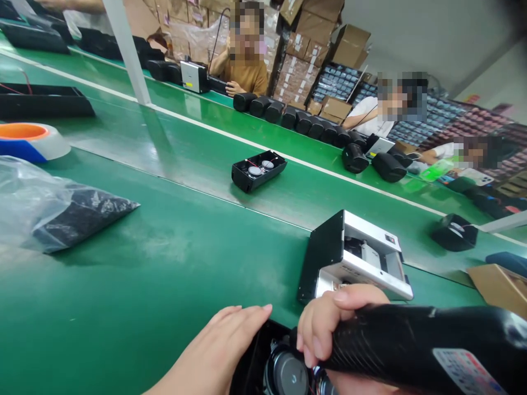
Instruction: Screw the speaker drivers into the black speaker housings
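Observation:
My right hand [329, 323] grips a black power tool [420, 343] near its front end, at the bottom right of the view. The tool's tip sits inside an open black speaker housing [280, 373] at the bottom edge, where a round speaker driver shows. My left hand [224, 343] lies flat on the housing's left rim, fingers together and stretched. Just beyond my hands stands a silver and black box-shaped device [354, 258] on the green bench.
Another open black speaker housing [258, 170] rides the green conveyor [185, 153]. A plastic bag of dark parts [53, 211] lies left, a tape roll [28, 140] behind it. Across the belt sit three people beside a row of black speakers [304, 120] and stacked cartons.

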`<state>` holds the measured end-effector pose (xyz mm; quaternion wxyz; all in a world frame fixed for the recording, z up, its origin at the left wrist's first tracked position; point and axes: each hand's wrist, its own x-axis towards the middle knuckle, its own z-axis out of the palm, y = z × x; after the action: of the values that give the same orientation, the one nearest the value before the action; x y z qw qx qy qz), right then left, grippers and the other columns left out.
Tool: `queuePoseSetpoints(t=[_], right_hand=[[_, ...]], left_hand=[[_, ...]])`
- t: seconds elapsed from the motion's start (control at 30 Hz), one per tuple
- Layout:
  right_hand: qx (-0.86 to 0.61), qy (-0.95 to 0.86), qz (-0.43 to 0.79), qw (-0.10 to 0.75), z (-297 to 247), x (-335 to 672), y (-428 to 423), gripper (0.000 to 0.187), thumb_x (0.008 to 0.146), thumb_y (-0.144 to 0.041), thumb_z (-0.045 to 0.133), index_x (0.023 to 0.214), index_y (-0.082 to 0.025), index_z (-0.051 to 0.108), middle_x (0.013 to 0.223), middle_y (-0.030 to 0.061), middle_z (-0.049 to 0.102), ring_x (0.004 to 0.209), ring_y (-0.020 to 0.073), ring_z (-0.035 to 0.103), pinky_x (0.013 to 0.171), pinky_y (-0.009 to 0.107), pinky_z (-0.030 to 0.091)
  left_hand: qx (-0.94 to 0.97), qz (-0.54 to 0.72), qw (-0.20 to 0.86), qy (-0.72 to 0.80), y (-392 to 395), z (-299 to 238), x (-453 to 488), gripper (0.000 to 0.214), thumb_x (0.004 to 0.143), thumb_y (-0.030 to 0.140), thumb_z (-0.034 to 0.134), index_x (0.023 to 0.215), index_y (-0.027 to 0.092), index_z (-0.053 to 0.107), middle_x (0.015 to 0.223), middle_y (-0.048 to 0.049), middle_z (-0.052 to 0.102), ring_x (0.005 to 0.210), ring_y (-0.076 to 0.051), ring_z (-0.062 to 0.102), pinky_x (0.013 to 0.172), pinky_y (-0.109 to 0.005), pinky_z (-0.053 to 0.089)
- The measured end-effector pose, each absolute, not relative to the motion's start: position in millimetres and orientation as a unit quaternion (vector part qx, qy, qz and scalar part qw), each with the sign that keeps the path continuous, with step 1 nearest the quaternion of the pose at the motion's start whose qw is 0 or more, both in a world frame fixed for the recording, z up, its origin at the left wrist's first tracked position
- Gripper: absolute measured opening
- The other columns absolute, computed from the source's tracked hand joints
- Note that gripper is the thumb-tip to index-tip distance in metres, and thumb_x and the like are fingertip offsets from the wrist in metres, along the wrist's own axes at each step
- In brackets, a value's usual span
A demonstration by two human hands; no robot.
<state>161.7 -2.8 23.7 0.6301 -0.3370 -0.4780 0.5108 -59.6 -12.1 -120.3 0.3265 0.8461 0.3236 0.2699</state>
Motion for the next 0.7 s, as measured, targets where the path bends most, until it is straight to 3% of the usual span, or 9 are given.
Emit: queuePoseSetpoints(t=[0.13, 0.23, 0.4, 0.6, 0.7], right_hand=[[-0.326, -0.491, 0.492, 0.641, 23, 162, 2, 0.029, 0.109, -0.059, 0.065, 0.118, -0.033, 0.077, 0.070, -0.0019, 0.075, 0.053, 0.0190, 0.067, 0.055, 0.034, 0.062], [-0.298, -0.507, 0.497, 0.638, 19, 164, 5, 0.026, 0.111, -0.050, 0.062, 0.121, -0.032, 0.077, 0.070, -0.0003, 0.075, 0.051, 0.0201, 0.067, 0.053, 0.034, 0.061], [-0.291, -0.502, 0.487, 0.653, 5, 162, 8, 0.060, 0.089, -0.083, 0.076, 0.120, -0.031, 0.078, 0.069, 0.0000, 0.074, 0.051, 0.0212, 0.067, 0.049, 0.033, 0.057], [-0.292, -0.488, 0.527, 0.632, -3, 151, 8, 0.071, 0.078, -0.094, 0.076, 0.120, -0.037, 0.076, 0.073, -0.0051, 0.074, 0.053, 0.0145, 0.060, 0.055, 0.028, 0.052], [-0.290, -0.479, 0.551, 0.619, -3, 149, 5, 0.072, 0.079, -0.096, 0.073, 0.122, -0.039, 0.073, 0.077, -0.0060, 0.073, 0.060, 0.0137, 0.062, 0.062, 0.027, 0.050]], left_hand=[[0.846, 0.273, 0.327, 0.321, -12, -117, -60, 0.139, 0.075, 0.042, 0.100, 0.179, 0.040, 0.007, 0.168, -0.0110, 0.061, 0.147, -0.040, 0.066, 0.128, -0.064, 0.051], [0.846, 0.267, 0.329, 0.324, -12, -114, -61, 0.135, 0.078, 0.043, 0.098, 0.179, 0.041, 0.008, 0.168, -0.0104, 0.060, 0.148, -0.039, 0.065, 0.128, -0.063, 0.051], [0.839, 0.270, 0.343, 0.325, -12, -106, -62, 0.127, 0.084, 0.055, 0.093, 0.179, 0.042, 0.009, 0.167, -0.0101, 0.061, 0.147, -0.039, 0.066, 0.128, -0.061, 0.051], [0.826, 0.294, 0.351, 0.328, -10, -95, -61, 0.121, 0.085, 0.057, 0.093, 0.177, 0.041, 0.017, 0.168, -0.0112, 0.060, 0.146, -0.039, 0.066, 0.122, -0.055, 0.058], [0.824, 0.284, 0.358, 0.335, -11, -93, -61, 0.118, 0.086, 0.058, 0.093, 0.176, 0.042, 0.018, 0.168, -0.0113, 0.058, 0.148, -0.038, 0.063, 0.124, -0.055, 0.056]])
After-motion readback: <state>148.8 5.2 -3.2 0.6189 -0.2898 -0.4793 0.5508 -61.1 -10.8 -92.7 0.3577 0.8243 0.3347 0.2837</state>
